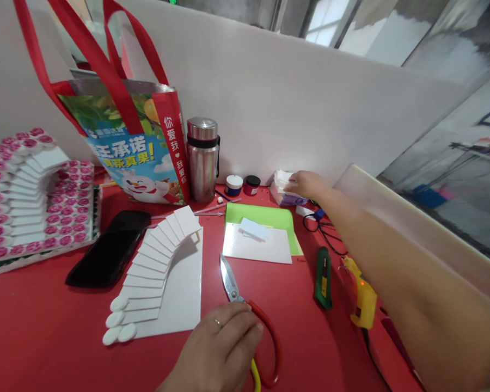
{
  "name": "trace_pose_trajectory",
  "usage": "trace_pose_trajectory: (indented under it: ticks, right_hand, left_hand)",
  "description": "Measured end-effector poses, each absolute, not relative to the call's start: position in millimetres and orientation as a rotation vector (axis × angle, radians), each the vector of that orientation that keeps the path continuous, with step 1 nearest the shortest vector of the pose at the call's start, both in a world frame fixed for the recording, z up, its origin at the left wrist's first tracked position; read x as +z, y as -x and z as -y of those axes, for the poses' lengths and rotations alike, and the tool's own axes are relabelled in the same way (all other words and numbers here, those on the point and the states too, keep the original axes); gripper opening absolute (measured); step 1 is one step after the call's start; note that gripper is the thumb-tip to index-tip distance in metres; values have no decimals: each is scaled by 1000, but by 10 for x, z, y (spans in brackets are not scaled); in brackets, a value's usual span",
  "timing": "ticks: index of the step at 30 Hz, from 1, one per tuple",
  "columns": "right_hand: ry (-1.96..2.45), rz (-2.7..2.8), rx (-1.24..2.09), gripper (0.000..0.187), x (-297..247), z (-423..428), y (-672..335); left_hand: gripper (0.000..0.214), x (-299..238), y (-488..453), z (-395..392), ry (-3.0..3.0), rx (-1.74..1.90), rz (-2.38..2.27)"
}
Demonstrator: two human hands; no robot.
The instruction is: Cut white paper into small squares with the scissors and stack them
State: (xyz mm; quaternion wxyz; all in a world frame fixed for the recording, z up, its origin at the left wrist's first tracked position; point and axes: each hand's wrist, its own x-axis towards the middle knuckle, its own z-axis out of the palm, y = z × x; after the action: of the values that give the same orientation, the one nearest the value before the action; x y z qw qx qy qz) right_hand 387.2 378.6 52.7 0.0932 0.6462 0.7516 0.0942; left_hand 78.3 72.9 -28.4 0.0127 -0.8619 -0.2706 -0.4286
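Observation:
My left hand (221,343), with a ring on one finger, is closed over the scissors (230,280). Their pointed metal blades face away from me; a red handle and part of a yellow one show beside my fingers. At the back right, my right hand (305,184) has its fingers at the white tissue (283,178) in a small purple and white packet (286,197); the fingertips are partly hidden. Left of the scissors, a fanned curve of white card strips (151,264) lies on a white board (185,296), with several white oval pads (118,318) at its lower end.
White and green sheets (261,247) lie mid-table. A green utility knife (323,277) and yellow glue gun (363,296) are at right, under my forearm. A phone (110,250), flower-covered piece (61,218), bag (142,147), steel flask (203,163) and two jars (234,186) stand or lie left and behind.

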Motion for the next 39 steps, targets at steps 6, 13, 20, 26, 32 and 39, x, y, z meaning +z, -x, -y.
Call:
trace_pose_trajectory:
  ticks: [6, 13, 20, 26, 32, 39]
  right_hand:
    - [-2005, -2156, 356, 63, 504, -3733, -3723]
    - [-2216, -2070, 565, 62, 372, -3685, -3452]
    - [-2215, -2077, 507, 44, 487, -3713, -3521]
    - [-1968, -2247, 471, 45, 554, -3553, -3682]
    - [-2064, -2352, 258, 50, 516, -3607, -3786]
    - [-2126, -2395, 57, 27, 570, -3734, -3976]
  left_hand:
    - [24, -295, -785, -730, 2711, -1351, 822]
    - [25, -324, -778, -739, 2701, -1346, 826]
    - [26, -299, -752, -710, 2716, -1346, 844]
    - [28, -403, -812, -731, 2633, -1468, 801]
    - [29, -286, -782, -710, 2780, -1357, 853]
    - [28, -235, -757, -702, 2814, -1387, 869]
